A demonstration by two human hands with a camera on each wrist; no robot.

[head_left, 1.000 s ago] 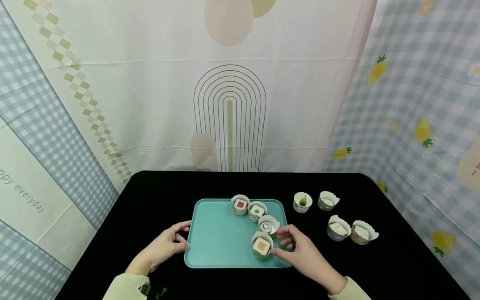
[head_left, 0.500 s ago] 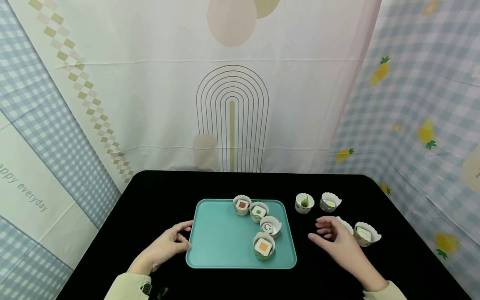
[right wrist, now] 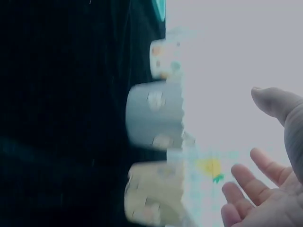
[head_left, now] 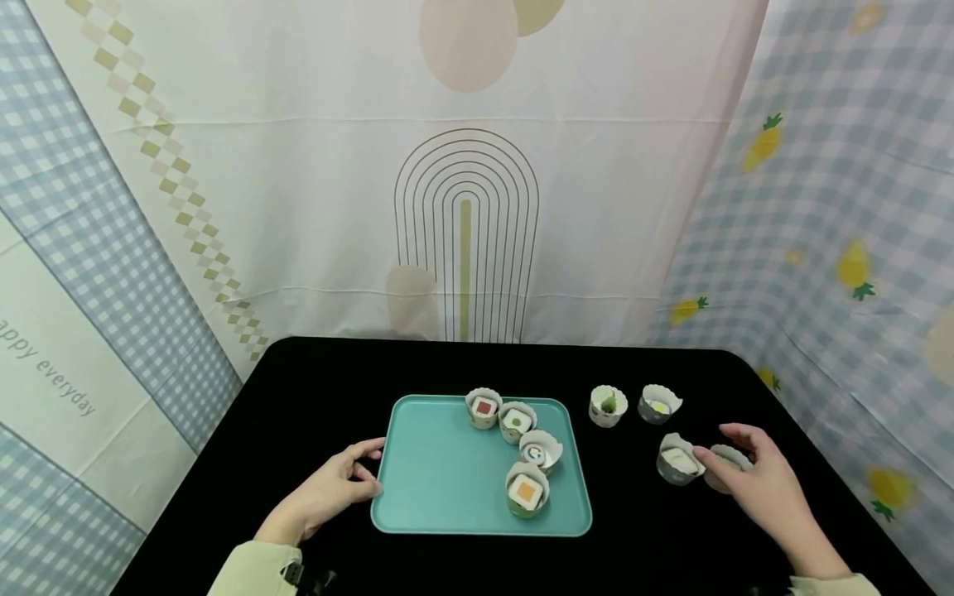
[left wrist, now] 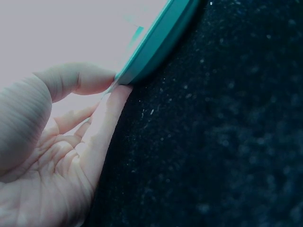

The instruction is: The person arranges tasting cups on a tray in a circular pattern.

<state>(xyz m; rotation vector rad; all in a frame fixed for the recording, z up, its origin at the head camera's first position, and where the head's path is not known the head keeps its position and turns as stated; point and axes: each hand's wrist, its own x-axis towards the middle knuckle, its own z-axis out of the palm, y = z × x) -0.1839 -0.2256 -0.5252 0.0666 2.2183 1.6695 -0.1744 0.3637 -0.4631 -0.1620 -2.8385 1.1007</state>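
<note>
My left hand (head_left: 328,494) pinches the left rim of a turquoise tray (head_left: 440,472); the left wrist view shows the thumb and a finger (left wrist: 111,101) meeting at the tray's edge. My right hand (head_left: 771,488) is over a beige paper baking cup (head_left: 729,455), partly hiding it. Thumb and fingers are spread apart, holding nothing. Left of that cup is a grey paper cup (head_left: 674,468) with a plain white piece inside. Seen from the right wrist, the grey cup (right wrist: 154,116) and beige cup (right wrist: 154,194) stand beside the open fingers.
Several paper cups holding white square pieces line the tray's right side, among them red-topped (head_left: 484,407), green-dotted (head_left: 517,420) and orange-topped (head_left: 525,492) ones. Behind the grey cup stand a cup with a green piece (head_left: 607,406) and one with yellow (head_left: 659,406). Black cloth (head_left: 320,397) covers the table.
My right hand has moved from beside the orange-topped cup on the tray rightward to the beige cup off the tray. The left hand has stayed at the tray's rim.
</note>
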